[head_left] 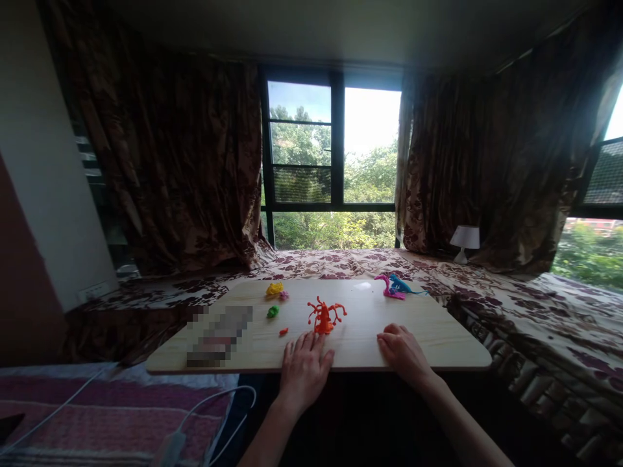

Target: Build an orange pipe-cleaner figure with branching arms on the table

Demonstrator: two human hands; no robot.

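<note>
An orange modelling-clay figure [324, 318] stands upright on the pale wooden board, with thin branching arms tipped by small balls. My left hand [304, 366] lies palm down on the board's near edge, fingers stretched toward the figure's base; whether they touch it I cannot tell. Further right, my right hand [405, 353] rests on the board with its fingers curled together. What these fingers hold, if anything, is hidden. A small orange clay piece [283, 331] lies left of the figure, with a green clay lump [273, 312] just beyond it.
Yellow clay [274, 288] and pink clay [284, 296] sit at the board's [360, 350] far left. A magenta clay piece [389, 290] and a blue clay figure [400, 284] are far right. A blurred-out rectangle [221, 337] covers something at left. A white lamp [465, 240] stands beyond.
</note>
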